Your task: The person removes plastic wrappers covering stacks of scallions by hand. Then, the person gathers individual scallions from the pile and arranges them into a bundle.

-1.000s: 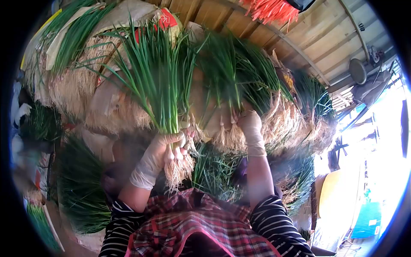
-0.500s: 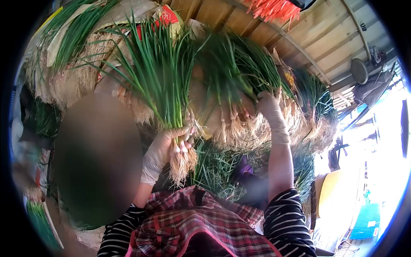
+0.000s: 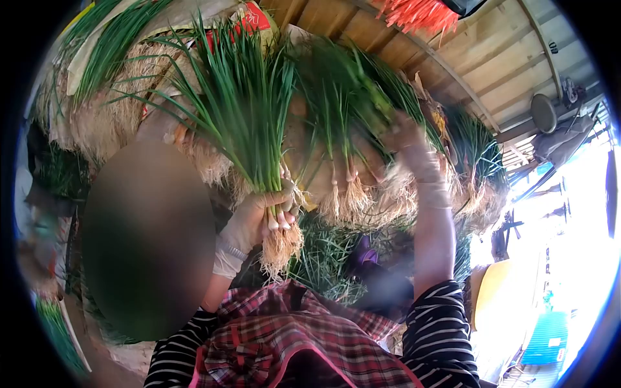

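A bunch of green-leaved plants (image 3: 249,123) with white bulbs and pale, stringy roots stands upright in my left hand (image 3: 249,223). The gloved fingers are wrapped round the stems just above the bulbs. My right hand (image 3: 407,145), also gloved, is over the right part of a row of similar plants (image 3: 352,97) lying with their roots toward me. Motion smears its fingers, and green leaves lie right beside them; whether it grips any cannot be told.
More bundles with long roots (image 3: 129,90) lie at the upper left and others (image 3: 472,145) at the right. Loose greens (image 3: 323,249) are below. Red strands (image 3: 417,16) hang at the top. A blue ridged object (image 3: 546,336) is at the lower right.
My right hand has moved slightly right and is now blurred. My left hand, with its bunch, has shifted a little to the right.
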Demonstrator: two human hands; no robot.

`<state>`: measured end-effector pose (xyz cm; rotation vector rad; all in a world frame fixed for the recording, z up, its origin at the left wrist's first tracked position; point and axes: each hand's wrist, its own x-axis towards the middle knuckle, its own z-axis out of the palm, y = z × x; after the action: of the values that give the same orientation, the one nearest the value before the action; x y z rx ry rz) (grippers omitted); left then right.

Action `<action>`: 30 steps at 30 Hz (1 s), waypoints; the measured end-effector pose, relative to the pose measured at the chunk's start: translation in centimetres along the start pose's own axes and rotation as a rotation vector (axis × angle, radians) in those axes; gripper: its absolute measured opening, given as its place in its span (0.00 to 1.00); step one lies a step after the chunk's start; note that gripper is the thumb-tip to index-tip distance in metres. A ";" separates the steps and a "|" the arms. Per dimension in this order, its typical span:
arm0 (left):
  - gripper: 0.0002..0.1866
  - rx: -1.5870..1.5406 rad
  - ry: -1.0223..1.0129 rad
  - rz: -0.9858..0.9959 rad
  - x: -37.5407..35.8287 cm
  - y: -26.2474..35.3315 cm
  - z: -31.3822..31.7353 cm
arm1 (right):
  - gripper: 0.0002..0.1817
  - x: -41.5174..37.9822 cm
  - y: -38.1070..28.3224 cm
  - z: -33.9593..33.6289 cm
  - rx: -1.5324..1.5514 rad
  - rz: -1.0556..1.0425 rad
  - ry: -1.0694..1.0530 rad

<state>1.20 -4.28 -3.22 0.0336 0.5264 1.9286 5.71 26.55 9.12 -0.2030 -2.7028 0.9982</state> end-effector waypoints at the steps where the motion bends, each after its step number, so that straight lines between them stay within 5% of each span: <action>1: 0.16 -0.011 -0.008 0.000 0.3 -0.1 -0.3 | 0.26 -0.3 4.5 2.0 -0.288 -0.268 -0.094; 3: 0.13 -0.033 0.001 0.014 1.1 -1.1 -1.1 | 0.28 -1.2 -4.7 5.4 0.214 0.657 -0.142; 6: 0.13 0.077 -0.027 -0.079 2.0 -1.7 -2.5 | 0.26 -5.2 -4.5 10.7 0.545 0.424 -0.214; 8: 0.11 0.159 0.059 -0.087 2.3 -2.2 -2.5 | 0.25 -7.1 -3.8 13.7 0.247 0.375 -0.242; 10: 0.11 0.133 0.052 -0.049 2.0 -1.8 -0.3 | 0.25 -9.0 -3.5 14.2 0.744 0.264 0.003; 14: 0.16 0.070 -0.025 -0.058 3.1 -2.8 -0.2 | 0.21 -5.2 0.8 4.4 0.082 -0.011 0.124; 17: 0.16 0.094 -0.118 0.018 3.9 -3.0 0.6 | 0.19 -3.0 0.5 1.5 -0.698 -0.467 0.005; 19: 0.15 0.025 -0.103 -0.066 3.5 -2.9 0.1 | 0.21 -5.9 -1.6 4.8 -0.145 -0.055 -0.089; 20: 0.14 -0.032 -0.064 -0.154 3.4 -2.8 -0.1 | 0.24 -7.0 -2.5 6.8 -0.155 0.061 -0.201; 22: 0.12 0.049 -0.051 -0.073 3.8 -2.9 0.0 | 0.26 -8.0 -1.4 10.4 -0.198 -0.013 -0.215; 24: 0.15 0.070 -0.083 -0.025 5.2 -4.1 -1.9 | 0.29 -8.2 -1.3 10.0 0.033 0.283 -0.322; 27: 0.17 -0.056 -0.123 -0.159 5.6 -4.0 -1.9 | 0.32 -8.8 0.1 10.1 0.348 0.291 -0.235; 30: 0.19 0.104 0.061 -0.044 5.9 -5.0 -1.1 | 0.34 -9.3 -0.5 11.8 0.604 0.289 -0.250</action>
<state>2.78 2.11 -7.38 0.0299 0.6627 1.8622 11.23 16.87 -0.89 -0.3735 -2.4680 1.9832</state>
